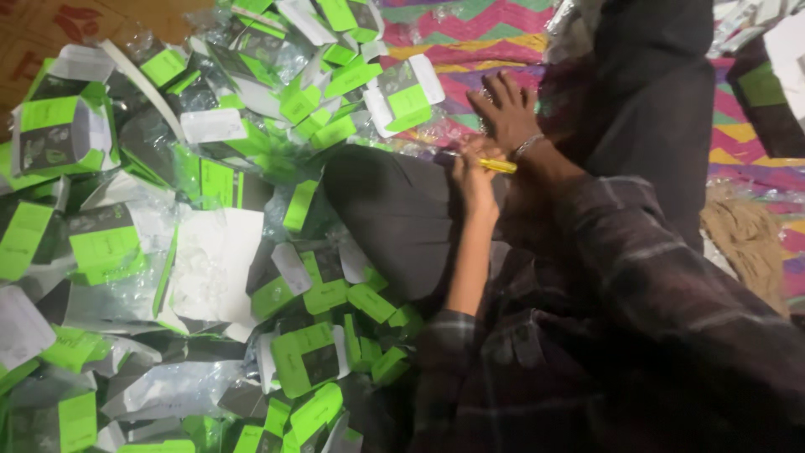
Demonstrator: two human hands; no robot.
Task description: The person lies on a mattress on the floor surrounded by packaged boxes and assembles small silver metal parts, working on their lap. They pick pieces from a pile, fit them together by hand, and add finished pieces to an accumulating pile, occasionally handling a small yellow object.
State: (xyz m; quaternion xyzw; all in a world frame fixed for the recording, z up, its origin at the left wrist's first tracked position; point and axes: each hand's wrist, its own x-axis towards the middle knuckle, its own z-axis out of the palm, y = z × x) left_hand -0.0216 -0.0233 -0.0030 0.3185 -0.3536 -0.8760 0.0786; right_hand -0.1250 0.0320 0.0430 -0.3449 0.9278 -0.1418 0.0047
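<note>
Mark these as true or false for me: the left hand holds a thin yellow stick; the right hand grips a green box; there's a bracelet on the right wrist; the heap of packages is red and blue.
1. The left hand holds a thin yellow stick. True.
2. The right hand grips a green box. False: it lies flat and spread open on the patterned mat, holding nothing.
3. A bracelet sits on the right wrist. True.
4. The heap of packages is red and blue. False: the boxes are bright green, white and dark, mixed with clear plastic wrappers.
</note>
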